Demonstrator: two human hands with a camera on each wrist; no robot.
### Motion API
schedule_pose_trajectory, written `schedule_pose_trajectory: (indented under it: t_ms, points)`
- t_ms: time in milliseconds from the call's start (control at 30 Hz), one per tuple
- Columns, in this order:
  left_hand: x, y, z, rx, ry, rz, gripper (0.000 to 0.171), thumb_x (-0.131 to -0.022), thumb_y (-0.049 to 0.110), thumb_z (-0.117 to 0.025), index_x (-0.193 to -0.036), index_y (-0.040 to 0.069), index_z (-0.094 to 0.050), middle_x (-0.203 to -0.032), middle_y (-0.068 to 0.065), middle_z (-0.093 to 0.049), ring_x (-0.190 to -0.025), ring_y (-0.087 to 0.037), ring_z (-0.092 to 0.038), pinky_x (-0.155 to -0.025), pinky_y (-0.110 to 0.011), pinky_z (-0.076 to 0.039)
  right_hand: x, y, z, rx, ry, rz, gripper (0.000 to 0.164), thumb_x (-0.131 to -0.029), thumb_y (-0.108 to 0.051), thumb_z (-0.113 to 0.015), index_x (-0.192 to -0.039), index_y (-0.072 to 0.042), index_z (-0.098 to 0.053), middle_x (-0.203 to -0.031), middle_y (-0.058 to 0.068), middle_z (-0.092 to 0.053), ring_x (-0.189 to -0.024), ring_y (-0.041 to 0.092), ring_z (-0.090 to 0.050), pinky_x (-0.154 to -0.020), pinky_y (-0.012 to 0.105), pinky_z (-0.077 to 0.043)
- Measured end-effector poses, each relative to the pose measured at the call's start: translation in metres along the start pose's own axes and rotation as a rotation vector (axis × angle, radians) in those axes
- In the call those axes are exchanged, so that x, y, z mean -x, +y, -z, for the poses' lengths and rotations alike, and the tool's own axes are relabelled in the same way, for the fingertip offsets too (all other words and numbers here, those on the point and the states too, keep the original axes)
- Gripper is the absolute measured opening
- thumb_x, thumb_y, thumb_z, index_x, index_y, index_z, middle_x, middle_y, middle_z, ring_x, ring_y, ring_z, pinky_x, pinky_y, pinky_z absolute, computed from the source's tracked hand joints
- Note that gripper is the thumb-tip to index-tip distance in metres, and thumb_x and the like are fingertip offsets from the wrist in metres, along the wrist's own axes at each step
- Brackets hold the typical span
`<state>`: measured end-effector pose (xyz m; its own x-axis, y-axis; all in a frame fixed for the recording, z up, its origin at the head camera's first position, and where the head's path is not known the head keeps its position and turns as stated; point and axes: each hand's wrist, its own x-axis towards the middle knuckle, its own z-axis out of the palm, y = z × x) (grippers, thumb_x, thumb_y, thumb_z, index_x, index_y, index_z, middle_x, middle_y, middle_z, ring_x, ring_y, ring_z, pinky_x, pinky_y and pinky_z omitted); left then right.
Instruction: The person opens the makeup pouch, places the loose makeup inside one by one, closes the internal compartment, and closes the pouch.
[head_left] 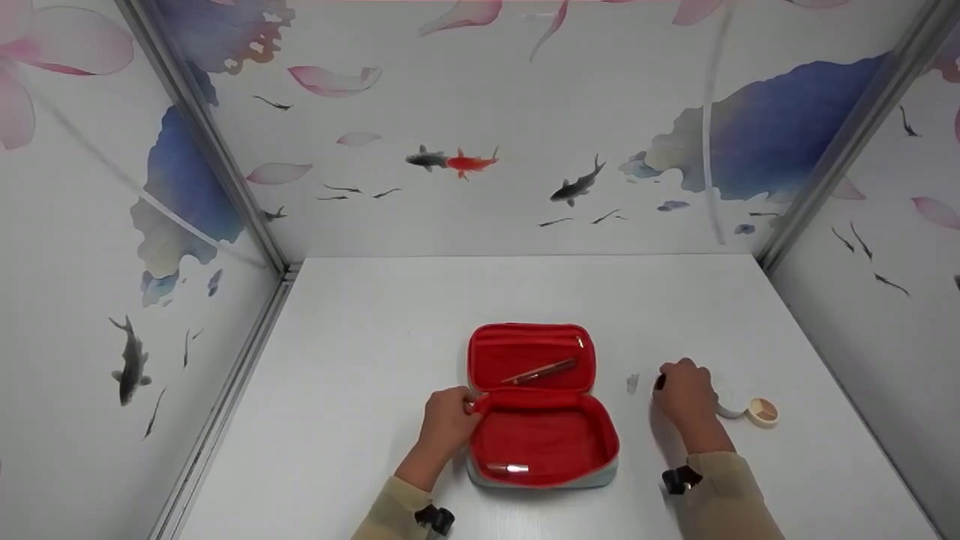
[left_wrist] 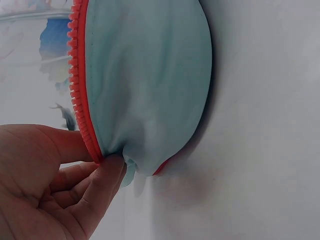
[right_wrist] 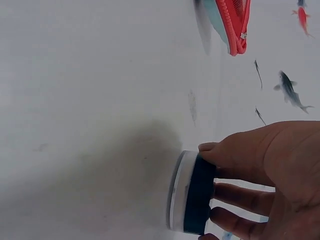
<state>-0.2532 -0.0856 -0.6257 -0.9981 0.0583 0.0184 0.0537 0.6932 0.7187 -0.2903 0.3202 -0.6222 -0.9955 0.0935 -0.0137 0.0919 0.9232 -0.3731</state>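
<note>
A zip case with red lining [head_left: 551,442] and pale blue-green outer fabric [left_wrist: 145,75] lies open on the table. My left hand [head_left: 450,418] pinches the case's left edge near the hinge, thumb and fingers either side of the red zip [left_wrist: 75,75]. To the right of the case, my right hand [head_left: 686,394] grips a small round jar [right_wrist: 187,192] with a dark blue lid and a white body, low over the table. A slim brown pen-like stick [head_left: 544,370] lies in the case's raised half. Inside the lower half is a small tube with a shiny silver part [head_left: 510,468].
An opened round compact [head_left: 763,412] with beige sections sits just right of my right hand, its pale lid partly hidden. A small grey mark [head_left: 632,384] shows on the table between case and hand. Printed walls [head_left: 510,112] enclose the table at back and sides.
</note>
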Motion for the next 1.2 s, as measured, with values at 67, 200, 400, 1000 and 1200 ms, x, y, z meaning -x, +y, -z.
schedule_pose_trajectory:
  t_ms: [67, 200, 400, 1000, 1200]
  points:
    - [0.000, 0.000, 0.000, 0.003, -0.008, 0.013, 0.016, -0.092, 0.008, -0.078, -0.108, 0.006, -0.080, -0.081, 0.001, -0.068, -0.073, -0.012, -0.056, -0.060, -0.024, -0.048, 0.000, 0.000, 0.002, 0.006, -0.008, 0.016, 0.032, -0.092, -0.007, -0.067, -0.120, 0.008, -0.070, -0.113, 0.034, -0.062, -0.107, 0.058, -0.056, -0.080, 0.068, -0.054]
    - [0.001, 0.002, 0.001, 0.016, -0.026, 0.044, 0.018, -0.093, 0.007, -0.078, -0.111, 0.007, -0.079, -0.086, 0.000, -0.070, -0.077, -0.014, -0.058, -0.062, -0.026, -0.052, 0.001, -0.001, 0.004, 0.020, -0.016, 0.058, 0.035, -0.089, -0.007, -0.070, -0.119, 0.010, -0.070, -0.112, 0.036, -0.062, -0.101, 0.058, -0.059, -0.086, 0.066, -0.051]
    - [0.000, 0.004, 0.002, 0.003, -0.026, 0.057, 0.017, -0.092, 0.006, -0.079, -0.109, 0.007, -0.080, -0.085, 0.000, -0.069, -0.077, -0.014, -0.058, -0.062, -0.026, -0.051, 0.004, -0.001, 0.004, 0.017, -0.025, 0.064, 0.038, -0.087, -0.007, -0.071, -0.121, 0.010, -0.070, -0.114, 0.037, -0.063, -0.101, 0.057, -0.063, -0.090, 0.067, -0.052]
    - [0.000, 0.011, 0.007, -0.015, -0.033, 0.100, 0.009, -0.091, 0.001, -0.075, -0.099, 0.004, -0.078, -0.077, -0.002, -0.068, -0.072, -0.016, -0.058, -0.062, -0.028, -0.052, 0.005, -0.028, 0.011, -0.008, -0.045, 0.072, 0.043, -0.082, -0.009, -0.078, -0.122, 0.006, -0.072, -0.113, 0.031, -0.064, -0.100, 0.050, -0.064, -0.086, 0.064, -0.056]
    - [0.000, 0.012, 0.006, -0.013, -0.035, 0.151, 0.008, -0.091, 0.003, -0.074, -0.097, 0.004, -0.079, -0.079, -0.003, -0.069, -0.075, -0.017, -0.059, -0.064, -0.030, -0.054, 0.009, -0.052, 0.016, -0.036, -0.019, 0.090, 0.043, -0.083, -0.007, -0.079, -0.123, 0.005, -0.073, -0.114, 0.030, -0.065, -0.102, 0.050, -0.065, -0.087, 0.063, -0.057]
